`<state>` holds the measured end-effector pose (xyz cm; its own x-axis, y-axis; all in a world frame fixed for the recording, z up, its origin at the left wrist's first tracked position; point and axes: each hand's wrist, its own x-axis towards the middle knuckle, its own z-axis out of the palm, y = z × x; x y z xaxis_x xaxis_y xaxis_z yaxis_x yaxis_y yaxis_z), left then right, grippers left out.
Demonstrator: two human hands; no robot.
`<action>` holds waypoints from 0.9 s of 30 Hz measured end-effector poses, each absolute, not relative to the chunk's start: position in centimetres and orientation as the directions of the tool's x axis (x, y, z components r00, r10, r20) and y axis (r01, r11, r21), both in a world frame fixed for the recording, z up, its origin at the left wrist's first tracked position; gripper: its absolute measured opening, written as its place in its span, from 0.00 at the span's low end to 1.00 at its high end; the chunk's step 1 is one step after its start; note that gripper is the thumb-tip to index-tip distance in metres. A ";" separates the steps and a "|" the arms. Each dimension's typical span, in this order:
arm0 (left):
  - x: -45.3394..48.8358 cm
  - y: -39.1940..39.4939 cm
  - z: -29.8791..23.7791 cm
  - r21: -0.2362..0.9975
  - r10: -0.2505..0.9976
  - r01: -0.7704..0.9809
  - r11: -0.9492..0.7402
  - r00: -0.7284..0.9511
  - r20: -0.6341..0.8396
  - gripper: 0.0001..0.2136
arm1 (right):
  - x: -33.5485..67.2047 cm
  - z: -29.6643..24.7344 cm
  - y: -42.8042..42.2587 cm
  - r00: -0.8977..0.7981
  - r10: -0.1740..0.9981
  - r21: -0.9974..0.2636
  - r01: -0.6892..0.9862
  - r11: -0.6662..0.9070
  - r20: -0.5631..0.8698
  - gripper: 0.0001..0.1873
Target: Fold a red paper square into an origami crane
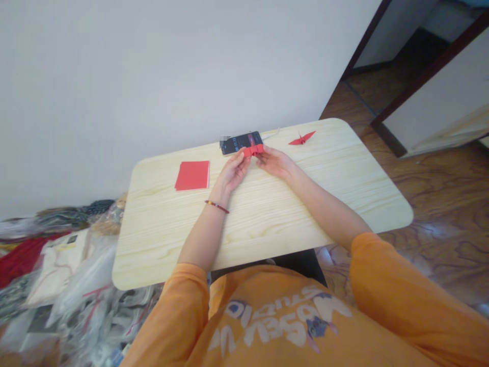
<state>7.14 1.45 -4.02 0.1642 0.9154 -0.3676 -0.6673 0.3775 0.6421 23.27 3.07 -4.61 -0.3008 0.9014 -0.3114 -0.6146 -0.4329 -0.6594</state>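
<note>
Between my two hands, raised over the far half of the table, is a red piece of folded paper (252,151). My left hand (232,172) pinches its left end between thumb and fingers. At the right end, my right hand (275,161) grips it with the fingertips, the other fingers loosely curled below. The paper's exact folds are too small to make out. Just behind it lies a phone (241,142) with a lit screen, partly covered by the paper. A finished-looking red paper crane (302,138) rests with spread wings to the right of my hands.
A stack of red paper squares (192,176) lies on the pale wooden table (267,214), left of my hands. A white cable (272,134) runs from the phone. The wall borders the table's far edge. Clothes and plastic bags (87,275) are piled at the left.
</note>
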 end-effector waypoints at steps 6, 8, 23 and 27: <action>6.8 1.9 -4.6 0.648 0.930 -0.690 0.323 0.104 -0.353 0.11 | 23.4 -4.4 3.2 -0.287 0.893 -0.608 -0.656 -0.447 -0.347 0.03; 6.7 2.1 -4.9 0.670 0.937 -0.679 0.299 0.077 -0.340 0.10 | 23.4 -4.3 3.3 -0.279 0.891 -0.591 -0.671 -0.448 -0.359 0.03; 5.9 1.5 -4.8 0.926 0.971 -0.359 0.117 0.237 -0.031 0.20 | 23.4 -4.7 3.4 -0.264 0.923 -0.724 -0.573 -0.385 -0.281 0.05; 6.2 1.0 -4.3 0.918 0.947 -0.357 0.171 0.315 -0.054 0.17 | 23.4 -5.1 3.4 -0.278 0.940 -0.816 -0.485 -0.315 -0.198 0.09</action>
<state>6.16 0.97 -4.33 0.3155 0.9474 -0.0543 -0.3569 0.1715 0.9183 23.41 3.38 -5.08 -0.2778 0.9401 -0.1976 -0.4850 -0.3148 -0.8159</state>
